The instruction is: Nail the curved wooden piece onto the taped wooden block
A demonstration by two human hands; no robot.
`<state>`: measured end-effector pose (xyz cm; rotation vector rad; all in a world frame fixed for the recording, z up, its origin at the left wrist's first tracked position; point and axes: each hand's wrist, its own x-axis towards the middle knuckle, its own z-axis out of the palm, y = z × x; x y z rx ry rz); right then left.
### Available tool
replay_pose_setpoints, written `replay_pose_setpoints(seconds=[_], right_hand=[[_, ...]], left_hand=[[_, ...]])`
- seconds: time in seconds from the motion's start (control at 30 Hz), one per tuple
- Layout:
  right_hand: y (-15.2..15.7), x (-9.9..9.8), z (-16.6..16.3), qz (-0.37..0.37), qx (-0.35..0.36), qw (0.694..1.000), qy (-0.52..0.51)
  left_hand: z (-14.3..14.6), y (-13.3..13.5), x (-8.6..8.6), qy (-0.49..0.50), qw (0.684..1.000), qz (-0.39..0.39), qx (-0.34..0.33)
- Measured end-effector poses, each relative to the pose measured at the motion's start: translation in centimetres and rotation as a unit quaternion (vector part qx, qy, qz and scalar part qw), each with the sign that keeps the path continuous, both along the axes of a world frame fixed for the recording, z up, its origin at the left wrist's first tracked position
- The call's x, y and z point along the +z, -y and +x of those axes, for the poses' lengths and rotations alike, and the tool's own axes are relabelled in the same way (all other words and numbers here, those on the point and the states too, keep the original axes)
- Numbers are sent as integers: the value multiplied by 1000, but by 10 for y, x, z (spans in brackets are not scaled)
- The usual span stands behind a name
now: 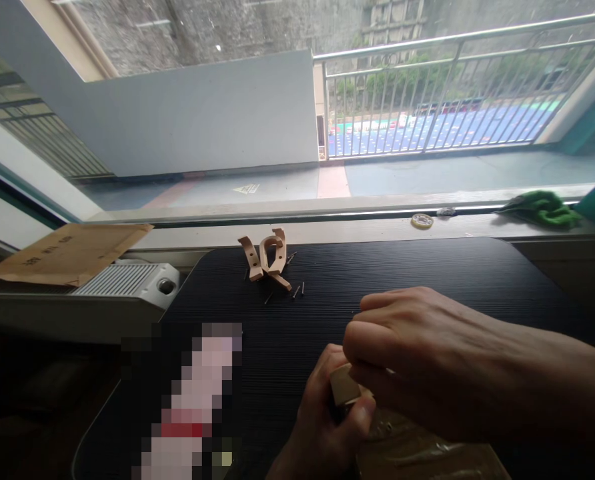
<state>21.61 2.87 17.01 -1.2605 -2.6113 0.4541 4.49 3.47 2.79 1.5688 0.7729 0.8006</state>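
Head view: both hands low right over the worktop (427, 267). Left hand (322, 420) has a clenched grip on a wood piece (345, 388), thumb across its front. Right hand (427, 360) sits on top, fingers curled down onto the same piece. Its fingertips are hidden, so can't tell if that grip pinches it or just rests. Piece is held off the surface, just above a clear bag (427, 457) at the near edge.

Progress, my read: early to mid. A few curved wood parts (267, 257) stand together at the far edge and look like one small sub-assembly done. Loose pins (297, 291) lie scattered round them, unused. Piece in hand isn't joined to anything visible, and the bag seems to hold more parts.

Orientation: only one blunt end of the piece shows, facing up and left. Long axis probably runs from that end back under the right palm, but it's mostly covered, so low confidence.
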Motion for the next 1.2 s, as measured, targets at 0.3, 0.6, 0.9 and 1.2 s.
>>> replay_pose_setpoints(seconds=[0.3,0.6,0.9,1.2], right_hand=[[-3,-17,7,54,-128,990,7],[7,-6,9,50,-41,997,41],[11,4,4,-1,-54,998,13],[22,2,7,-43,-43,998,-3]], left_hand=[[-1,-2,1,-14,998,43,-31],[-2,-2,-1,-21,999,16,-38],[-2,-1,1,-28,999,15,-38],[0,-2,2,-19,999,38,-21]])
